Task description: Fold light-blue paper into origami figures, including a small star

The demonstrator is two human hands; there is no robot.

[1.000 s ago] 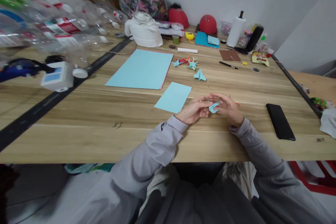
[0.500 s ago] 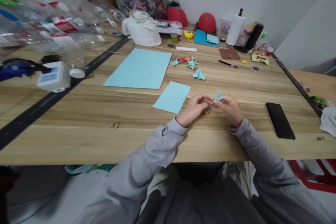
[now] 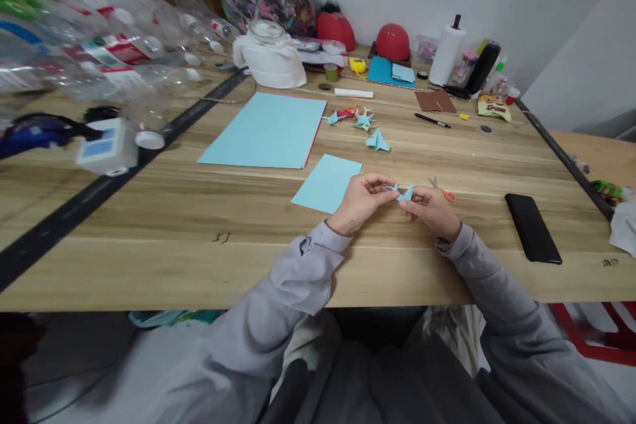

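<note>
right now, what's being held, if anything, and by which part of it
A folded blue paper piece: the left hand pinches its left end, the right hand its right end; exactly which folds cannot be told.

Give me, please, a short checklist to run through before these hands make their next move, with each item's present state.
1. Folded blue paper held at both ends: ok, the left hand and right hand each pinch it.
2. Its creases neat: cannot tell, it is too small and partly covered by fingers.
3. Small blue sheet lying flat: ok, beside the left hand.
4. Scissors put away: not ok, they lie on the table just beyond the right hand.
5. Black phone clear of the hands: ok, it lies apart, to the right.
</note>
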